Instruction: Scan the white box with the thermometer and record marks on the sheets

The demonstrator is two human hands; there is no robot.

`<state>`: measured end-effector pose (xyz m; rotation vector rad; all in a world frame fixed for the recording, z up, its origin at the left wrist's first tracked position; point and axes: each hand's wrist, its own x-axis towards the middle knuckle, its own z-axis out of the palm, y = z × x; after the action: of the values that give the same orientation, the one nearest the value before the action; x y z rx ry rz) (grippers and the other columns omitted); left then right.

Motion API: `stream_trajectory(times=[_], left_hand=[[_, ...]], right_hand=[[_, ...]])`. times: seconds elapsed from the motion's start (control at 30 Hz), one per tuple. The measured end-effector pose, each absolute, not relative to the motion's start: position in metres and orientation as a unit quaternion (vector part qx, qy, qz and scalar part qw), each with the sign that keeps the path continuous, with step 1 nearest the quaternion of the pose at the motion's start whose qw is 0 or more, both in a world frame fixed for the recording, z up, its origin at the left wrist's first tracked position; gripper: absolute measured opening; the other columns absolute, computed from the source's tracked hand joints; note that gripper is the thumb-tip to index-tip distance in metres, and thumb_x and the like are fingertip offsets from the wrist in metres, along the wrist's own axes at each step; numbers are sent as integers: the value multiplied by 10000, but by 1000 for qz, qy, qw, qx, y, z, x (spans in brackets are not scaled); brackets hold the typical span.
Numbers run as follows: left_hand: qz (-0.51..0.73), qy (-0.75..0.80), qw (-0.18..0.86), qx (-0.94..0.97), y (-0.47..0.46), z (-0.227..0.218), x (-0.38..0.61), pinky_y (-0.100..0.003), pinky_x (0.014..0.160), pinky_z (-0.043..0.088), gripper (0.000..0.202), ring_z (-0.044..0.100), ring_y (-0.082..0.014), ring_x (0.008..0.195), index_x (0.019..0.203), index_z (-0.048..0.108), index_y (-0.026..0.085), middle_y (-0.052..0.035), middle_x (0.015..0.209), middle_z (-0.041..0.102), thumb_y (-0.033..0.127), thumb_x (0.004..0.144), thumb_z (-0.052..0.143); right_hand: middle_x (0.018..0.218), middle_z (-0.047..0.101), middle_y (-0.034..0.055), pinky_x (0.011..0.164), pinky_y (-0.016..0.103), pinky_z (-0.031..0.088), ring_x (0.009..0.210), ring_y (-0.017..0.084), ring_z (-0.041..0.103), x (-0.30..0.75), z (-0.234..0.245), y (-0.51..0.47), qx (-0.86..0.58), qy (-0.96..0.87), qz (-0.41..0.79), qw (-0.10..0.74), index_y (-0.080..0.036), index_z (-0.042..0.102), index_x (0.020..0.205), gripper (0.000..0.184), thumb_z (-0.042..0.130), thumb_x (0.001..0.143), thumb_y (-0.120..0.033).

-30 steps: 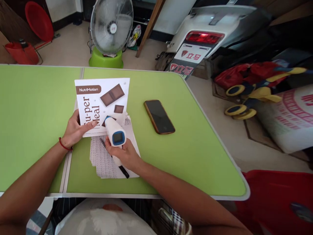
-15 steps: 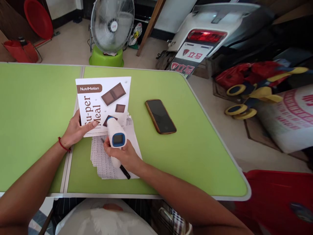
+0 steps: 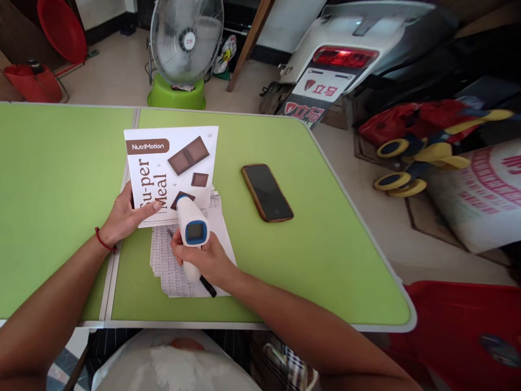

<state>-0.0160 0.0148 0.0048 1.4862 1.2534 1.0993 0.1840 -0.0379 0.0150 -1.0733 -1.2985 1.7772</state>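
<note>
My left hand (image 3: 124, 216) grips the lower left edge of a white "NutriMotion Super Meal" package (image 3: 171, 163) printed with brown chocolate squares, holding it up on the green table (image 3: 317, 244). My right hand (image 3: 207, 260) is wrapped round the handle of a white and blue infrared thermometer gun (image 3: 191, 224), whose nozzle points at the package's lower part. Beneath both lie printed paper sheets (image 3: 171, 269) and a black pen (image 3: 207, 286), partly covered by my right hand.
A dark phone in a brown case (image 3: 266, 193) lies flat to the right of the package. Beyond the table stand a fan on a green base (image 3: 185, 49), a scooter's rear (image 3: 345, 60), a red toy vehicle (image 3: 427, 141) and red tubs (image 3: 468, 331).
Hardly anything differs: the thermometer gun and my right hand have shifted slightly left and nearer the package. My left hand keeps the same hold.
</note>
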Motion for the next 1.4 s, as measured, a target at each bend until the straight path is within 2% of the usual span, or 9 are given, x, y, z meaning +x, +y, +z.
stream_trajectory(times=[1.07, 1.4], left_hand=[[428, 519, 425, 606, 15, 4, -18, -519, 860, 526, 624, 623, -361, 1055, 1112, 590, 149, -161, 1151, 657, 577, 698, 779], [429, 511, 422, 614, 17, 4, -18, -496, 852, 533, 624, 621, -337, 1047, 1116, 578, 141, -156, 1151, 651, 571, 709, 773]], right_hand=[[539, 548, -37, 573, 295, 443, 542, 130, 513, 185, 18, -37, -403, -505, 682, 343, -213, 557, 635, 83, 606, 699, -232], [545, 559, -42, 562, 282, 446, 527, 121, 515, 185, 14, -37, -394, -503, 684, 352, -208, 555, 686, 69, 618, 697, -236]])
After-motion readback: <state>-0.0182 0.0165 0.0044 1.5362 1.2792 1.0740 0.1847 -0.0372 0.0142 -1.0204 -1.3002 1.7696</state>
